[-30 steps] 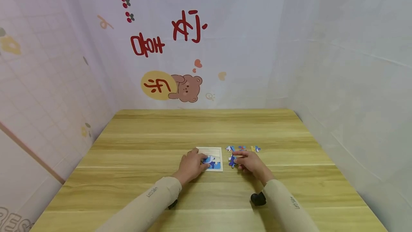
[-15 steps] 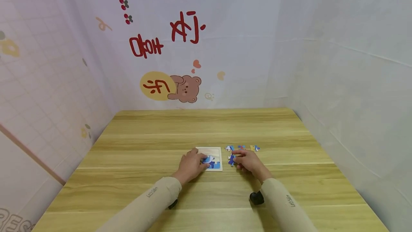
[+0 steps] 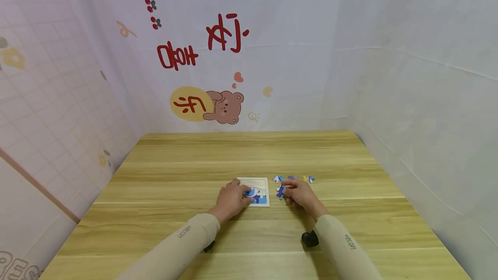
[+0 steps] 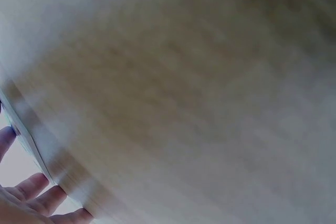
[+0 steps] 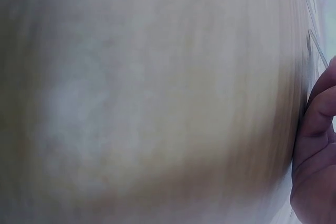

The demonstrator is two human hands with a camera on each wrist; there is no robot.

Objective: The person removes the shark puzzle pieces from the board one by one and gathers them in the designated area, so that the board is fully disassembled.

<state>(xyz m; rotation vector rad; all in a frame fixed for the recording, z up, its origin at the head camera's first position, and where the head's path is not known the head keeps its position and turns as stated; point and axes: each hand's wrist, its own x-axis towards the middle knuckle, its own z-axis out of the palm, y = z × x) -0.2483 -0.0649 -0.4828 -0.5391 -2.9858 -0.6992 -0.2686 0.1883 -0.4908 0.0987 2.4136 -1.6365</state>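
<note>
A square puzzle tray [image 3: 268, 189] with a pale border lies mid-table in the head view, with blue dolphin-patterned pieces [image 3: 262, 199] fitted along its lower part. My left hand [image 3: 230, 201] rests on the tray's left side, thumb and a finger over the pieces. In the left wrist view, fingertips [image 4: 50, 198] touch the tray's edge. To the right of the tray, my right hand [image 3: 302, 194] pinches a blue puzzle piece [image 3: 280, 192] between thumb and fingers. The right wrist view shows only its curled fingers [image 5: 317, 116]; the piece is hidden there.
Beyond the right hand lie loose puzzle pieces: a white-and-blue one [image 3: 278, 179], a red-and-blue one [image 3: 292, 178] and a yellow-and-blue one [image 3: 308, 179]. White printed curtains [image 3: 295, 77] enclose the wooden table [image 3: 186, 163] at the back and sides.
The blue piece under the right hand has turned and shifted slightly, with the right fingers moving a little. The left hand and the tray stay in place.
</note>
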